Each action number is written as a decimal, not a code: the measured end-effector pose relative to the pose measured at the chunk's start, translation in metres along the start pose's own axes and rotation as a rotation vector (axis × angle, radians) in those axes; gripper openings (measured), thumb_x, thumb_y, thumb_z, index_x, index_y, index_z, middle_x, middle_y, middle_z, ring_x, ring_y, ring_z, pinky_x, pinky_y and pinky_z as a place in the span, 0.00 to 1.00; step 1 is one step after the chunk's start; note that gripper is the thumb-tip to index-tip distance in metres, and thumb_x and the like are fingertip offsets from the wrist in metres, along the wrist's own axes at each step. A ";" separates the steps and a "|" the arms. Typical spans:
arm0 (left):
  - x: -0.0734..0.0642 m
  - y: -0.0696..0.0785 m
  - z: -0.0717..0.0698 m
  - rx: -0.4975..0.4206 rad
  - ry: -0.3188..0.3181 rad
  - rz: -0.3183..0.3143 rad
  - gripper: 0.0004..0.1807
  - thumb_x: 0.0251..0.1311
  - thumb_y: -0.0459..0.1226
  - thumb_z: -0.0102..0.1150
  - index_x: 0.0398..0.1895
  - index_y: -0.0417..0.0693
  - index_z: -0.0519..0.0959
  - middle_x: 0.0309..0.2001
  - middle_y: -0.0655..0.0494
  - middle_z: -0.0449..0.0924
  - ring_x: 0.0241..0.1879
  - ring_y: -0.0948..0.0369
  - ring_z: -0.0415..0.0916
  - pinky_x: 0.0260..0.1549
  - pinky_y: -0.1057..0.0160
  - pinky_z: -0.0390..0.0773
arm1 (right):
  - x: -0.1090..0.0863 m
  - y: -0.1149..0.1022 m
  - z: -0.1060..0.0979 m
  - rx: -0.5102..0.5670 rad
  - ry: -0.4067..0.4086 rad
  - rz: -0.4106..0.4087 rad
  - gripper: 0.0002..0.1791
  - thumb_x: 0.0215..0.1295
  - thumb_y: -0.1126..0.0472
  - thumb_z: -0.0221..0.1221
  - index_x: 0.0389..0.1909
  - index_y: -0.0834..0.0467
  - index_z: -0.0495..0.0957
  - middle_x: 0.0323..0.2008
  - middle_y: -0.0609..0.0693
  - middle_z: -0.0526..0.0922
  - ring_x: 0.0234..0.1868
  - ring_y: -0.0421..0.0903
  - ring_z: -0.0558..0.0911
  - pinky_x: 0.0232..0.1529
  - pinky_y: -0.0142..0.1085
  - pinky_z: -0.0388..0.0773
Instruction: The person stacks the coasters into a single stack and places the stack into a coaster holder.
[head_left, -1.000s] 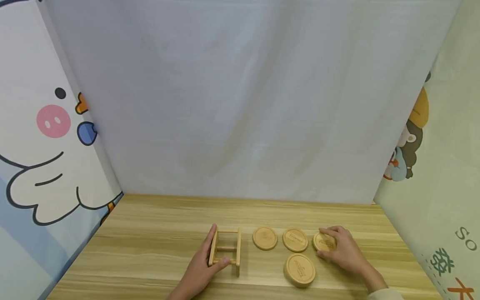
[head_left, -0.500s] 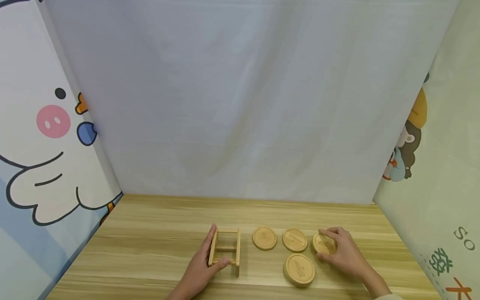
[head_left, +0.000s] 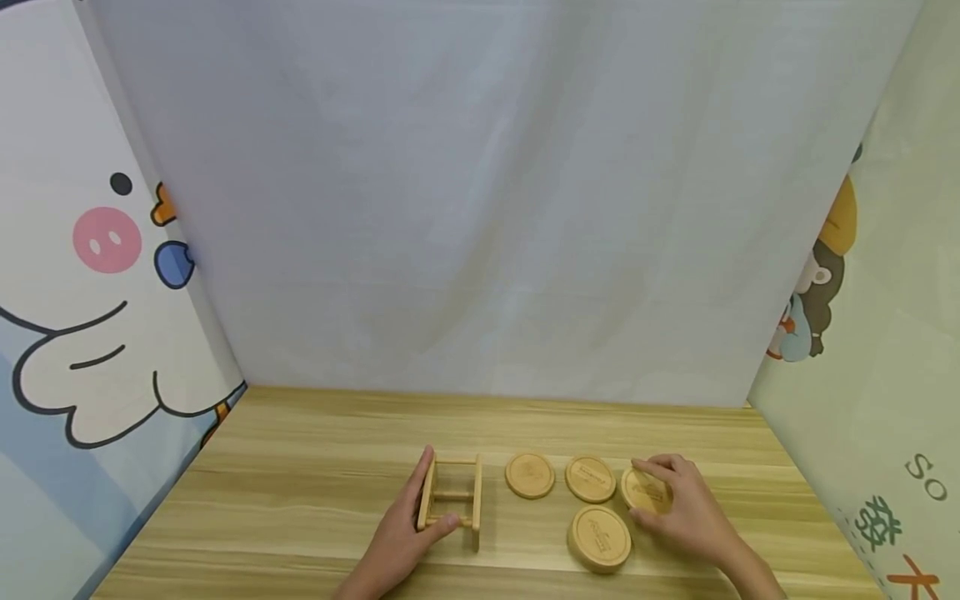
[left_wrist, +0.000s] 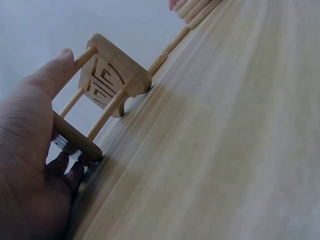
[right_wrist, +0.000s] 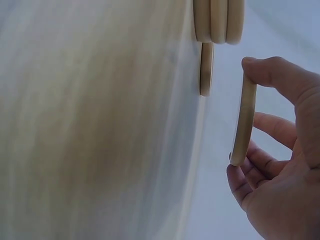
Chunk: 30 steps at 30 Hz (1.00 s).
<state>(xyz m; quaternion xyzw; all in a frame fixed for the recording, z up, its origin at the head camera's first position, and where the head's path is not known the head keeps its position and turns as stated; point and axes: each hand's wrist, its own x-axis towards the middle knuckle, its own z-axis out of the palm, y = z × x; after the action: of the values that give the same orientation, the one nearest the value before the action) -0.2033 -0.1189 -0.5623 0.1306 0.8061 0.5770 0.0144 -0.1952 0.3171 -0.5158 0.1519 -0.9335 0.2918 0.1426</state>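
My left hand [head_left: 401,533] grips a small wooden coaster rack [head_left: 453,497] by its left side, thumb over the front rod. In the left wrist view, the rack's far side panel [left_wrist: 111,70] shows cut-out slots, and its lower edge meets the table. My right hand [head_left: 686,512] pinches a round wooden coaster [head_left: 645,490] by its edge between thumb and fingers. The right wrist view shows that coaster [right_wrist: 244,120] raised off the tabletop. Left of it lie two single engraved coasters, one in the middle [head_left: 590,479] and one nearer the rack [head_left: 529,476].
A stack of coasters [head_left: 598,539] stands in front of the middle coaster, close to my right thumb. The wood-grain table [head_left: 315,467] ends at a pale cloth backdrop [head_left: 480,250]. Cartoon-printed panels flank it at left [head_left: 97,333] and right [head_left: 885,375].
The coaster in my right hand has come up a little and shifted slightly left with the hand. My left hand and the rack have stayed in place.
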 end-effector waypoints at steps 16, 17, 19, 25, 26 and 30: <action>0.000 0.001 0.000 0.017 0.003 -0.003 0.56 0.75 0.48 0.73 0.94 0.63 0.45 0.89 0.41 0.50 0.82 0.35 0.62 0.75 0.31 0.68 | -0.004 -0.017 -0.002 0.003 -0.001 -0.012 0.38 0.53 0.58 0.86 0.65 0.65 0.87 0.55 0.54 0.82 0.56 0.55 0.79 0.51 0.52 0.82; 0.000 0.001 0.000 0.017 0.002 -0.003 0.56 0.75 0.48 0.73 0.94 0.63 0.45 0.89 0.41 0.50 0.82 0.35 0.62 0.75 0.31 0.68 | -0.004 -0.018 -0.002 -0.001 0.002 -0.014 0.38 0.53 0.58 0.86 0.65 0.65 0.87 0.56 0.54 0.82 0.56 0.55 0.79 0.51 0.52 0.82; 0.001 0.001 0.000 0.016 0.002 -0.003 0.56 0.75 0.49 0.73 0.94 0.63 0.45 0.89 0.41 0.49 0.82 0.35 0.62 0.75 0.31 0.68 | -0.004 -0.019 -0.002 -0.005 0.007 -0.016 0.38 0.52 0.58 0.86 0.64 0.64 0.87 0.56 0.54 0.82 0.57 0.54 0.79 0.52 0.52 0.82; 0.001 0.001 -0.001 0.007 -0.002 0.000 0.56 0.75 0.48 0.73 0.94 0.62 0.45 0.90 0.42 0.48 0.83 0.36 0.61 0.76 0.32 0.67 | -0.006 -0.025 -0.002 0.004 -0.003 -0.018 0.38 0.51 0.59 0.87 0.64 0.63 0.87 0.56 0.52 0.82 0.57 0.53 0.78 0.53 0.51 0.82; 0.000 0.001 -0.001 0.007 -0.003 0.001 0.56 0.75 0.48 0.73 0.94 0.62 0.45 0.90 0.42 0.48 0.83 0.36 0.61 0.76 0.32 0.67 | -0.006 -0.026 -0.002 0.004 -0.006 -0.020 0.38 0.51 0.59 0.87 0.65 0.63 0.87 0.56 0.51 0.82 0.58 0.53 0.78 0.53 0.50 0.82; 0.000 0.001 -0.001 0.010 -0.002 0.003 0.56 0.75 0.48 0.73 0.94 0.61 0.45 0.90 0.42 0.48 0.83 0.36 0.61 0.76 0.33 0.67 | -0.007 -0.029 -0.002 0.000 -0.005 -0.033 0.38 0.51 0.59 0.87 0.65 0.63 0.87 0.57 0.50 0.82 0.58 0.53 0.77 0.53 0.49 0.82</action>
<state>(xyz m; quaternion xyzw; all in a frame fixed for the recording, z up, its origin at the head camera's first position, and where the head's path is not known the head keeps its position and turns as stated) -0.2035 -0.1193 -0.5615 0.1325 0.8086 0.5730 0.0136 -0.1784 0.2972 -0.5021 0.1679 -0.9312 0.2892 0.1452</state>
